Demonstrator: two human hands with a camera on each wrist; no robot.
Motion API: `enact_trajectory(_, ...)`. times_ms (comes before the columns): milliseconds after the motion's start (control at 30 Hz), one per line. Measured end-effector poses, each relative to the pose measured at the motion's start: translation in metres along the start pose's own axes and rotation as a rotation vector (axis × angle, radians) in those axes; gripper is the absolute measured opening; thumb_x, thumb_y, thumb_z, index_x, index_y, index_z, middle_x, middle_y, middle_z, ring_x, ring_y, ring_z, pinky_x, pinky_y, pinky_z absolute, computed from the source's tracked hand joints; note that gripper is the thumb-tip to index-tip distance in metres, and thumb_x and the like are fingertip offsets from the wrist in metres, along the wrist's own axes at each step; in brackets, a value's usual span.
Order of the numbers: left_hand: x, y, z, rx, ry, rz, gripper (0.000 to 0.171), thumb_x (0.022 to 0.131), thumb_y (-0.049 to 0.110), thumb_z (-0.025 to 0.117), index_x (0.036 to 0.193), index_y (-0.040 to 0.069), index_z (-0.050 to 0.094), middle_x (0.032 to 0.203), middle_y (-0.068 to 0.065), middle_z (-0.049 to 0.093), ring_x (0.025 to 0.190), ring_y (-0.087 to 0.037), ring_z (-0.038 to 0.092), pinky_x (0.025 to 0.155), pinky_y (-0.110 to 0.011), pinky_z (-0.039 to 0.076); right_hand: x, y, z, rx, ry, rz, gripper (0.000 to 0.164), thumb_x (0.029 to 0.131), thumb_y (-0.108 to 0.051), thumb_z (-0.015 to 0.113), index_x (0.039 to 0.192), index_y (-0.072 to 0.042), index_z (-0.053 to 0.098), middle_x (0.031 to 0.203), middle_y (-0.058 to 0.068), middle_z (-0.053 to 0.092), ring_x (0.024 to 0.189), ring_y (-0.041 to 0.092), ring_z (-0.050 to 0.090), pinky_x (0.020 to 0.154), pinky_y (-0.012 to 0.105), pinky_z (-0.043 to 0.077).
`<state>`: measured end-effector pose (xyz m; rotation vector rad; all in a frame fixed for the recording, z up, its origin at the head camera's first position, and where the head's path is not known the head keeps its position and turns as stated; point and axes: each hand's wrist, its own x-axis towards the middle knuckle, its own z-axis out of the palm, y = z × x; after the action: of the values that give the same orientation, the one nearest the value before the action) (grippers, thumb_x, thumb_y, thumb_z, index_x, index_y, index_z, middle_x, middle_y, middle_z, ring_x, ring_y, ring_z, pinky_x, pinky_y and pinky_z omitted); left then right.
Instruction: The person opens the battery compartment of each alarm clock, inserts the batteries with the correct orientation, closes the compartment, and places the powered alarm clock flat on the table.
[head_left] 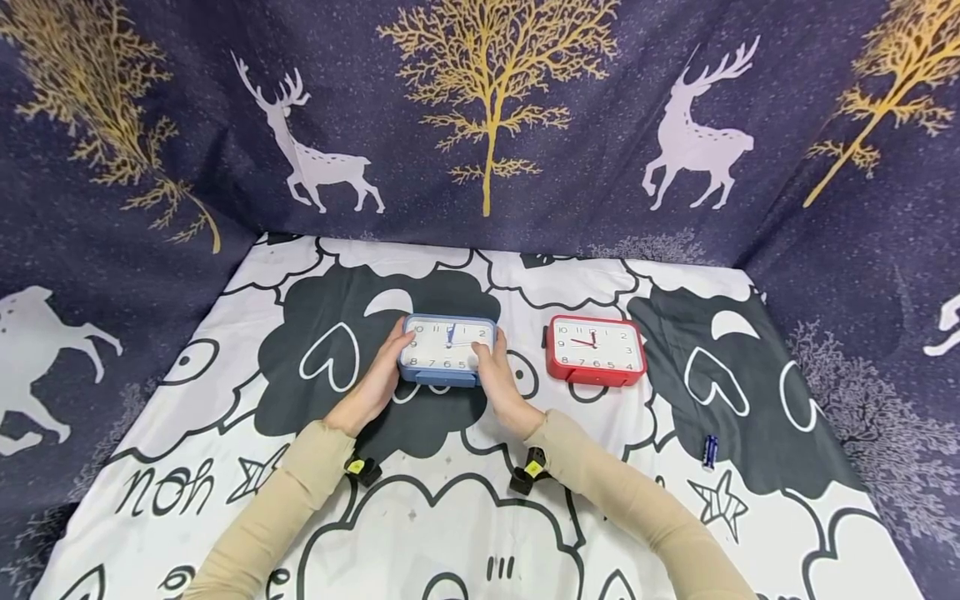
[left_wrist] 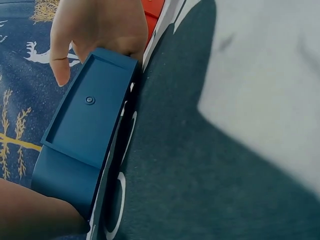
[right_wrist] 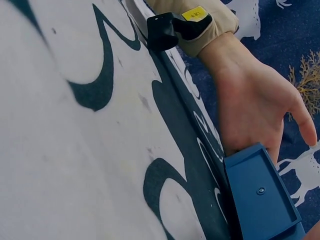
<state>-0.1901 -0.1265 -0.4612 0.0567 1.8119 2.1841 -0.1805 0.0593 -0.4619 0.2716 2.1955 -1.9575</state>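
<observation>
A blue alarm clock [head_left: 448, 343] with a white dial lies face up on the cloth, between both hands. My left hand [head_left: 377, 382] grips its left end, thumb by the 9. At the opposite end my right hand [head_left: 501, 380] holds on, with its thumb over the dial near the 3. Both wrist views show the clock's blue side with a recessed panel and a small screw [left_wrist: 90, 100]. The fingers beneath and behind the clock are mostly hidden.
A red alarm clock [head_left: 596, 350] lies face up to the right of the blue one. Farther right and nearer is a small blue battery [head_left: 710, 451]. Black-and-white printed cloth [head_left: 450, 533] covers the table; a dark curtain [head_left: 435, 200] with deer and trees hangs behind.
</observation>
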Motion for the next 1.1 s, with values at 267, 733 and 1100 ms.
enact_trajectory(267, -0.001, -0.002, 0.001, 0.001, 0.023, -0.007, 0.073, 0.101, 0.022, 0.036, 0.155, 0.006, -0.010, 0.163, -0.005, -0.014, 0.149, -0.015, -0.015, 0.121, -0.036, -0.008, 0.002, 0.004, 0.003, -0.041, 0.019, -0.141, 0.070, 0.097, -0.018, 0.042, 0.152, 0.004, 0.006, 0.160, 0.022, 0.015, 0.149, 0.029, 0.013, 0.122, 0.044, 0.010)
enact_trajectory(733, 0.000, -0.005, 0.001, -0.037, 0.051, -0.014, 0.071, 0.100, 0.019, 0.036, 0.155, 0.003, -0.007, 0.164, -0.007, -0.011, 0.149, -0.016, -0.012, 0.121, -0.036, -0.006, 0.003, 0.009, 0.006, -0.128, 0.044, -0.191, 0.071, 0.095, -0.015, 0.044, 0.153, 0.005, 0.007, 0.160, 0.022, 0.014, 0.150, 0.029, 0.012, 0.122, 0.042, 0.010)
enact_trajectory(1100, 0.000, -0.007, 0.002, -0.040, 0.055, -0.028, 0.073, 0.099, 0.017, 0.038, 0.155, 0.005, -0.007, 0.164, -0.006, -0.011, 0.149, -0.016, -0.012, 0.121, -0.037, -0.005, 0.001, 0.011, 0.004, -0.183, 0.040, -0.187, 0.074, 0.095, -0.015, 0.044, 0.152, 0.007, 0.004, 0.160, 0.024, 0.008, 0.150, 0.031, 0.009, 0.122, 0.044, 0.009)
